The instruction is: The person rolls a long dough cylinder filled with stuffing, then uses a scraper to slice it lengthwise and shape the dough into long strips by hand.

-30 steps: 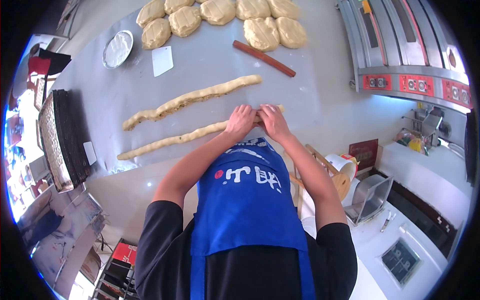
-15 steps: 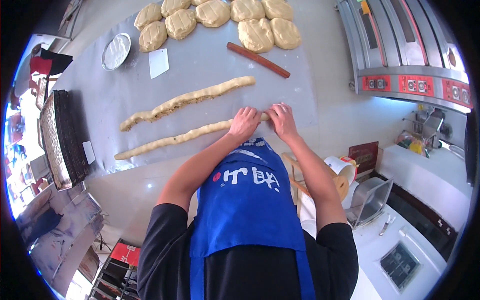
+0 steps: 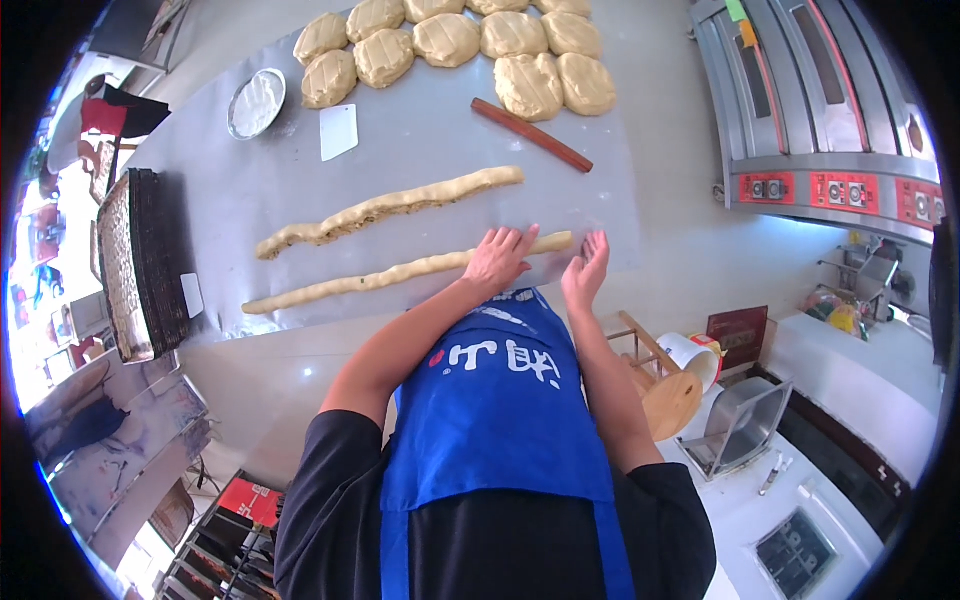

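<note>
A long, thin rope of pale dough point(image 3: 400, 272) lies along the near side of the grey-topped table. Across its right part rests my left hand point(image 3: 500, 258), palm down with the fingers stretched out. Just off the rope's right end is my right hand point(image 3: 586, 270), on edge with straight fingers and holding nothing. Farther back, a thicker dough roll point(image 3: 400, 203) runs roughly parallel, a brown filling showing along its near side.
Beyond the rolls lie a wooden rolling pin point(image 3: 532, 135), a white scraper point(image 3: 338, 132), a flour bowl point(image 3: 233, 122) and several dough pieces point(image 3: 447, 40). Dark stacked trays point(image 3: 150, 260) and another white scraper point(image 3: 192, 295) sit left. A wooden stool point(image 3: 672, 405) and steel oven point(image 3: 820, 100) stand right.
Both hands had their fingers at the rope's right end. Now the left hand lies flattened over the rope, and the right has come off the end. The whole view has shifted slightly.
</note>
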Motion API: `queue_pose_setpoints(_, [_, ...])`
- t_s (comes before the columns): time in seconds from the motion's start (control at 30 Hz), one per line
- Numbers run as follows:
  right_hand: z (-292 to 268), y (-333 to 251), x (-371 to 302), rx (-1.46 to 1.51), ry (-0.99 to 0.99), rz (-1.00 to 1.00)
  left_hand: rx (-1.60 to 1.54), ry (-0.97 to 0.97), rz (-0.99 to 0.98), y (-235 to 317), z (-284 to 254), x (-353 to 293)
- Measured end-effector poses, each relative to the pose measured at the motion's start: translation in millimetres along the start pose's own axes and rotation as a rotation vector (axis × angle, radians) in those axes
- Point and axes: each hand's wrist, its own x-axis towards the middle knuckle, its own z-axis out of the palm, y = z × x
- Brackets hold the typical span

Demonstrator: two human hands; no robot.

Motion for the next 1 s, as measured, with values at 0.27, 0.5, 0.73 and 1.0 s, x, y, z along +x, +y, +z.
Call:
queue_pose_setpoints(0.27, [-14.3, 6.1, -6.2, 0.001, 0.082, 0.214, -0.360, 0.292, -0.039, -38.3, -30.2, 2.7])
queue_pose_setpoints(0.5, [-35.3, -30.5, -14.2, -0.145, 0.072, 0.220, 0.175, 0.463, -0.970, -243.4, -132.5, 4.2])
queue_pose_setpoints(0.73, [-10.5, -50.7, -24.4, 0.134, 0.185, 0.290, 0.415, -0.161, -1.010, -319.3, -151.7, 31.3])
queue_pose_setpoints(1.0, [2.3, -67.8, -38.9, 0.078, 0.193, 0.250, 0.262, -0.278, -0.925, -341.3, -175.1, 33.4])
